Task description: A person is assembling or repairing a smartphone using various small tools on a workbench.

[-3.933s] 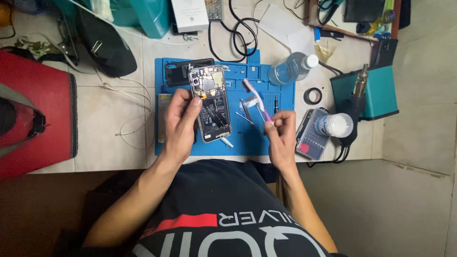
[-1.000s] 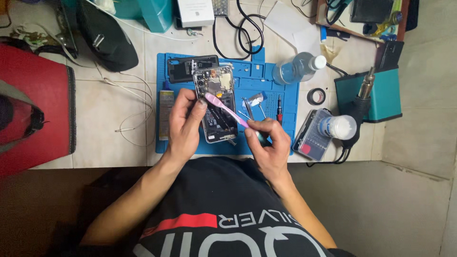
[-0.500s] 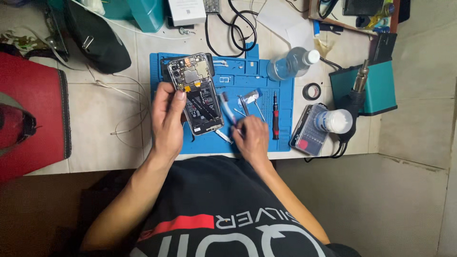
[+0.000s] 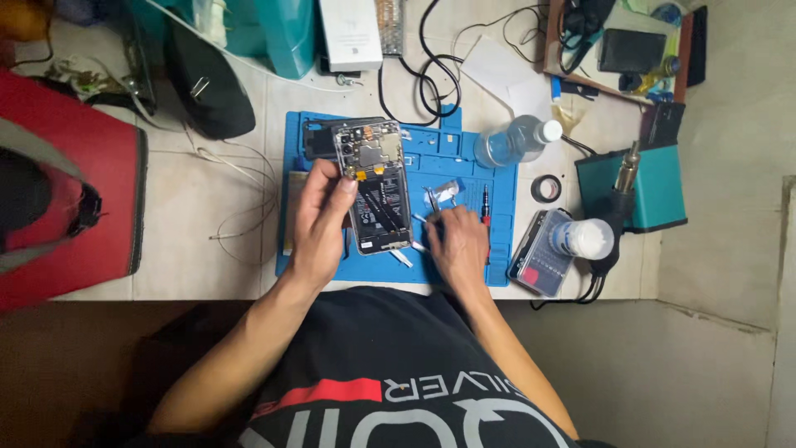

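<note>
My left hand (image 4: pixel 319 217) grips the left edge of an opened phone (image 4: pixel 375 187), back cover off, circuit board and battery showing. The phone lies tilted on a blue repair mat (image 4: pixel 464 162). My right hand (image 4: pixel 458 245) rests on the mat just right of the phone, its fingers closed on thin metal tweezers (image 4: pixel 432 202) that point away from me. A small silvery part (image 4: pixel 448 191) lies just beyond the tweezer tips. A pale flat tool (image 4: pixel 404 257) lies on the mat by the phone's near corner.
A small screwdriver (image 4: pixel 485 203) lies on the mat's right side. Beyond it are a clear bottle (image 4: pixel 516 141), a tape roll (image 4: pixel 545 188), a teal station (image 4: pixel 643 187) and a bit case (image 4: pixel 539 259). A red bag (image 4: pixel 70 207) sits left, cables (image 4: pixel 431 75) behind.
My right hand no longer holds the pink tool it worked with a second ago; it has drawn back to the right of the phone and holds tweezers. My left hand still grips the phone.
</note>
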